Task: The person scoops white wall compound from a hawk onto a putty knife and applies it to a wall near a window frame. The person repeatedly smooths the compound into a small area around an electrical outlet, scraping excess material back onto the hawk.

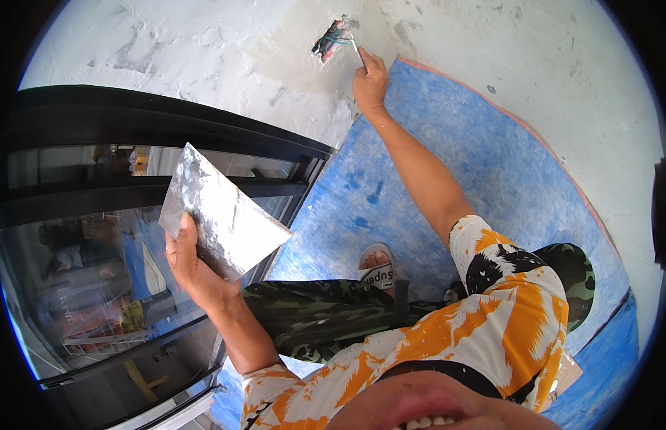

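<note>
My left hand [195, 264] grips the edge of a flat metal plate [229, 215], its thumb lying on the upper face. White and grey putty is smeared over that plate. My right hand [371, 84] is closed round a thin tool [357, 51], seen edge-on, that looks like a putty knife. Its far end touches or nearly touches the wall [276, 57], just right of a ragged hole [331, 39]. Green and reddish wires show inside the hole. A damp-looking, smoother patch of wall surrounds it.
A black-framed glass door or window [161, 186] stands close at left, with a wire basket [107, 340] behind its glass. Blue sheeting [419, 244] covers the floor up to a pale wall [562, 79] at right. My sandalled foot [377, 264] stands on the sheeting.
</note>
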Demonstrator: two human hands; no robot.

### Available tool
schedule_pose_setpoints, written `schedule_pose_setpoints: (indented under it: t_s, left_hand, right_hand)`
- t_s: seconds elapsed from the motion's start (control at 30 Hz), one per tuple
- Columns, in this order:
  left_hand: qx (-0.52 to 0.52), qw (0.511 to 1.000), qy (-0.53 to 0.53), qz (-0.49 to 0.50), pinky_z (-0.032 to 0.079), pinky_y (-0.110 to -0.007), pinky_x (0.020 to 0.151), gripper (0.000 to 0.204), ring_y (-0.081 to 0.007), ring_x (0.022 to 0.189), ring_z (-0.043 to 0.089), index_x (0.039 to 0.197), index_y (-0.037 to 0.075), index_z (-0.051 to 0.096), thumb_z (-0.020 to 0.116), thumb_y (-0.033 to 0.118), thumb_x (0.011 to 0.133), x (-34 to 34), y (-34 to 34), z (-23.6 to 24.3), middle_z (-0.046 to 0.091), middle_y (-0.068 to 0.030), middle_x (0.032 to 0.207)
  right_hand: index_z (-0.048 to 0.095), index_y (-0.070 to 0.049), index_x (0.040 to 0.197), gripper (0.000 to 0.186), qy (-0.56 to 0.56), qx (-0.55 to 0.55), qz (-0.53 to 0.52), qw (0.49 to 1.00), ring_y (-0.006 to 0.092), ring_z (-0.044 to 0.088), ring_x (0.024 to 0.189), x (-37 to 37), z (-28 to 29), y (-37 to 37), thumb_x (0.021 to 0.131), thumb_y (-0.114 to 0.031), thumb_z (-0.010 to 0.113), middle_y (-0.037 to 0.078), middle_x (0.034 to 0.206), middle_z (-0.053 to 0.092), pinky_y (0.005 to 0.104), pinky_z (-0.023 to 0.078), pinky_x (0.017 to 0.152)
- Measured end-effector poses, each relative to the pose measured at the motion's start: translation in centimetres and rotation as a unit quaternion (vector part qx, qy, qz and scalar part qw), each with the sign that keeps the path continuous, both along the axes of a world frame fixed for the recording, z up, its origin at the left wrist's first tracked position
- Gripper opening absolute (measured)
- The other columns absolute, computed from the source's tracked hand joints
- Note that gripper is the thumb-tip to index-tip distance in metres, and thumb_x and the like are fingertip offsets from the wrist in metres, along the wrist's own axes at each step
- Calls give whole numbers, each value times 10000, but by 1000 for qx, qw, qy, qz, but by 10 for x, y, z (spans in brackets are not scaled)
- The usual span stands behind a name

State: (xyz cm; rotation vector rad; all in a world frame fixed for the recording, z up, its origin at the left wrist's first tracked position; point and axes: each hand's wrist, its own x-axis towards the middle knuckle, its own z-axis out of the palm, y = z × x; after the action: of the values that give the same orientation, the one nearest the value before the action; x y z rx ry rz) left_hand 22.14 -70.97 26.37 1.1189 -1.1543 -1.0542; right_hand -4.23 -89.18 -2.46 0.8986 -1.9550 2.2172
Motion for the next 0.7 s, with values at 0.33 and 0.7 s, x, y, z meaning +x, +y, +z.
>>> schedule_pose_setpoints:
  t_s: [0.33, 0.7]
  left_hand:
    - [11, 1000, 9, -16, 574, -315, 748, 302, -198, 870, 691, 1177, -40, 567, 579, 133, 929, -2, -8, -4, 665, -123, 1042]
    - [9, 999, 41, 25, 579, -320, 735, 242, -203, 853, 694, 1109, -27, 593, 587, 138, 933, 7, -5, -3, 670, -122, 1032]
  right_hand:
    - [621, -71, 1270, 578, 102, 6, 94, 990, 336, 586, 1031, 103, 0, 67, 716, 88, 576, 165, 1071, 594, 363, 477, 900]
    - [553, -5, 1275, 564, -78, 34, 27, 996, 395, 530, 1047, 71, 18, 18, 727, 114, 488, 214, 1100, 543, 434, 427, 955]
